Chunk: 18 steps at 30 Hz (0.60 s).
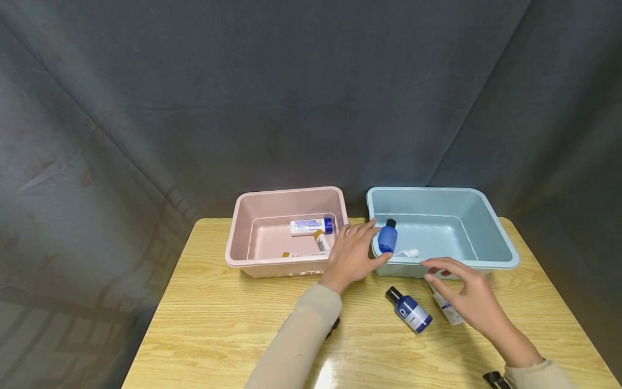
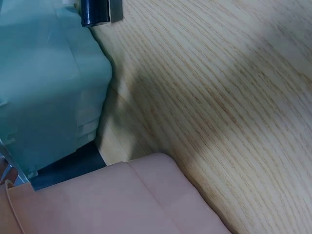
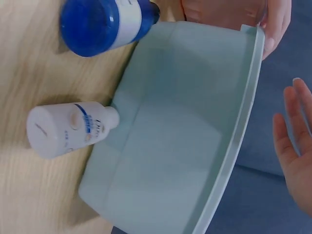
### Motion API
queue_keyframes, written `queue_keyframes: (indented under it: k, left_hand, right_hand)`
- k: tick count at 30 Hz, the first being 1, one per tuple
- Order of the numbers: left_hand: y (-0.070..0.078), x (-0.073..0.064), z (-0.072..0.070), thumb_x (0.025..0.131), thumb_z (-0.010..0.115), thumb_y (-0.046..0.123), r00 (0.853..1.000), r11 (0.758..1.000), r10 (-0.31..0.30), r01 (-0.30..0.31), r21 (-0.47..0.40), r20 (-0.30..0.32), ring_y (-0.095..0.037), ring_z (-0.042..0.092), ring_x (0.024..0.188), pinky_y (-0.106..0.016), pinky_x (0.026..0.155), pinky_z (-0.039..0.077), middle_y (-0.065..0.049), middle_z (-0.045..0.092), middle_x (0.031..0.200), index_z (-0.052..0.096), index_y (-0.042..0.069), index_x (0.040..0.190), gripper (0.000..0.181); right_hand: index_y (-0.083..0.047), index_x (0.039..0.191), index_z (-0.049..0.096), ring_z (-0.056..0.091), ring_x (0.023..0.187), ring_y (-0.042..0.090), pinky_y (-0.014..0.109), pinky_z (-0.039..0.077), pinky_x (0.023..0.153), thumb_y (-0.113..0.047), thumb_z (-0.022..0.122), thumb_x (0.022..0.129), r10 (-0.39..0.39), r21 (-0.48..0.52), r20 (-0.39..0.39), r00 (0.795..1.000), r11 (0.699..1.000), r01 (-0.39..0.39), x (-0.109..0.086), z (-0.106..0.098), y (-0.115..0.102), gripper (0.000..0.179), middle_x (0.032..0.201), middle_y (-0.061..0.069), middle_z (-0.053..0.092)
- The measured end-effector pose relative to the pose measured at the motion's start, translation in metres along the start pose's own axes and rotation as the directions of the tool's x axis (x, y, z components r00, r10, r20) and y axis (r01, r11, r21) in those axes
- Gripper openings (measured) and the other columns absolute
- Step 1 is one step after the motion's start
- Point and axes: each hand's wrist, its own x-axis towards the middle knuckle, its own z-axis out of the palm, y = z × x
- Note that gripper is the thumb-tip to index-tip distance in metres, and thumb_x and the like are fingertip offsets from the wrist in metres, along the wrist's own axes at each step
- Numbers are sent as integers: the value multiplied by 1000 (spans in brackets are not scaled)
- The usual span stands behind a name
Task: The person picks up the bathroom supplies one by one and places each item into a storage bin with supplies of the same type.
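My left hand (image 1: 353,253) reaches over the gap between the two bins, its fingers spread at the left rim of the light blue bin (image 1: 502,246). Just beside its fingertips, a blue bottle with a black cap (image 1: 387,237) leans inside that bin; no grip on it shows. The right hand (image 1: 468,294) hovers in front of the same bin with loosely bent fingers and nothing in them. Below it a white bottle (image 3: 73,127) lies on the table, partly hidden in the head view. To its left lies a dark blue bottle (image 1: 412,312) with a black cap and white label.
The pink bin (image 1: 234,237) stands left of the light blue one. It holds a white tube with a blue cap (image 1: 311,227) and small items with yellowish caps (image 1: 320,240). A white item (image 1: 407,253) lies in the light blue bin. A grey curtain (image 1: 291,108) hangs behind the wooden table (image 1: 209,324).
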Motion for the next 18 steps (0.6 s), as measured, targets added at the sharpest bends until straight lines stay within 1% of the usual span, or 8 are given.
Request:
queue_keyframes:
  k: [4, 9, 14, 18]
  left_hand:
    - [0, 0, 0, 93, 48, 67, 1000, 1000, 4, -4, -7, -2, -18, 38, 140, -41, 119, 19, 8, 31, 160, 45, 27, 149, 69]
    - [0, 0, -1, 93, 48, 68, 1000, 1000, 6, -6, -8, -5, -18, 38, 140, -42, 119, 19, 7, 31, 160, 45, 26, 149, 70]
    - [0, 0, -1, 93, 43, 70, 1000, 1000, 11, -11, 8, -6, -17, 37, 141, -41, 119, 20, 8, 30, 160, 45, 26, 149, 71]
    - [0, -1, -1, 93, 41, 71, 1000, 1000, 11, -11, 15, -6, -16, 36, 141, -41, 119, 19, 8, 30, 160, 44, 27, 149, 72]
  right_hand:
    - [-8, 108, 74, 61, 90, 1, 8, 43, 83, 12, 77, 75, -5, 6, -20, 1000, 1000, 5, -6, 3, 1, 39, 102, -1, 72]
    - [-8, 109, 73, 61, 89, 1, 6, 43, 83, 13, 77, 75, 14, 18, -27, 1000, 1000, -14, -14, 6, 3, 40, 103, -1, 72]
    - [-7, 109, 74, 61, 88, 2, 7, 43, 82, 16, 76, 74, 26, 46, -39, 999, 999, -24, -20, 11, 4, 41, 101, -3, 72]
    - [-5, 107, 74, 61, 86, 0, 8, 45, 82, 18, 76, 72, 9, 70, -56, 998, 998, -5, -25, 17, 6, 42, 99, -5, 71]
